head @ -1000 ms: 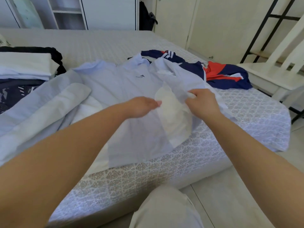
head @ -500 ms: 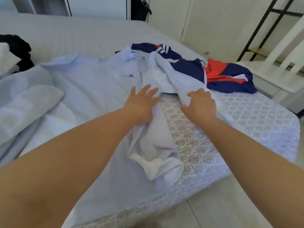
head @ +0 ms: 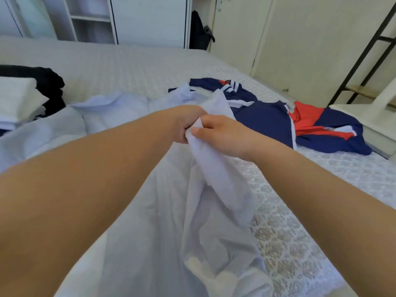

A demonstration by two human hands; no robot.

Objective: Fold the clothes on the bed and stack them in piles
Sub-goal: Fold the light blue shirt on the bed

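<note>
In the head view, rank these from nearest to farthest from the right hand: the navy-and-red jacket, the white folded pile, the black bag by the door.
From the right hand:
1. Navy-and-red jacket, just beyond it to the right on the bed.
2. White folded pile, far left on the bed.
3. Black bag, past the bed, beside the door.

We see thin, matt pale-blue shirt [head: 171, 221] cloth bunched between our fingers [head: 205, 123]; beyond them, a textured quilted bedspread [head: 137, 67].
</note>
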